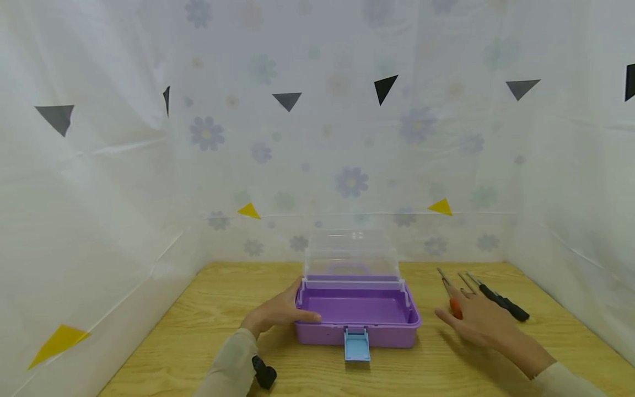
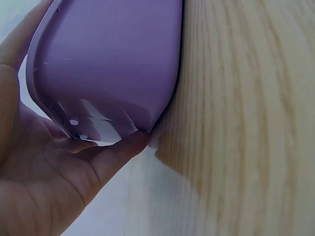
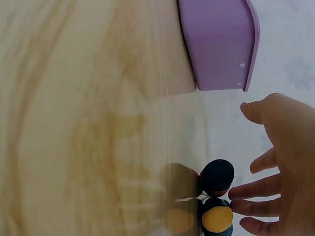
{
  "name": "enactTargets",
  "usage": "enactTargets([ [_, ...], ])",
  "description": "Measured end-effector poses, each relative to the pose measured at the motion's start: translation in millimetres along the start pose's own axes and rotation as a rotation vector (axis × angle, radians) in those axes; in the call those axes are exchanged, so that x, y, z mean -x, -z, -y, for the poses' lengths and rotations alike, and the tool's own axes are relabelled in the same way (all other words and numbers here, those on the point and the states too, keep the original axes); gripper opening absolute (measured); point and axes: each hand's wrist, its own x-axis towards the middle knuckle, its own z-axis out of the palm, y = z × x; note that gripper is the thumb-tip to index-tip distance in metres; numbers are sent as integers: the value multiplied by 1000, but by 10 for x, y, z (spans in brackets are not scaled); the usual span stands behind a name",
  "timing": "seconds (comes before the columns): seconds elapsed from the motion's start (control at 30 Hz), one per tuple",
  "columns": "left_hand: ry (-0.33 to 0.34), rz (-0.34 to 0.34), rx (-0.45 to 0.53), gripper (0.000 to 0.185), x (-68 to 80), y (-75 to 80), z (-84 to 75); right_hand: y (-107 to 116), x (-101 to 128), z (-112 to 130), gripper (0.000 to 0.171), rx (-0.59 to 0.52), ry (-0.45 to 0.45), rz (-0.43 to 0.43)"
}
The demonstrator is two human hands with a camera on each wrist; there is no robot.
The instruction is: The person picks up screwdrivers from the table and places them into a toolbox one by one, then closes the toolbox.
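Observation:
A purple plastic toolbox (image 1: 357,335) stands on the table with its clear lid (image 1: 351,251) raised at the back. Its light blue latch (image 1: 356,347) hangs down in front. My left hand (image 1: 280,309) grips the box's left end, thumb over the rim and fingers along the end wall (image 2: 113,54). My right hand (image 1: 478,322) reaches over screwdrivers at the box's right, fingers spread and extended. Beneath it shows a red-handled screwdriver (image 1: 455,309); black-handled ones (image 1: 516,311) lie beyond. In the right wrist view, the fingertips are right at the handle ends (image 3: 217,219).
The wood-grain table (image 1: 163,353) carries everything. White flowered sheeting (image 1: 347,138) with black and yellow triangles encloses it at the back and both sides. A small black device (image 1: 264,373) shows by my left wrist.

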Motion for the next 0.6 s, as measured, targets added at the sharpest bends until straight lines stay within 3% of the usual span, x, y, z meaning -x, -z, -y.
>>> enactTargets([
  [0.3,-2,13,19,120,0,2,4,-66,-6,-128,41,136,53,-36],
  [0.6,31,9,29,124,13,0,-8,-112,12,-154,43,171,76,-33],
])
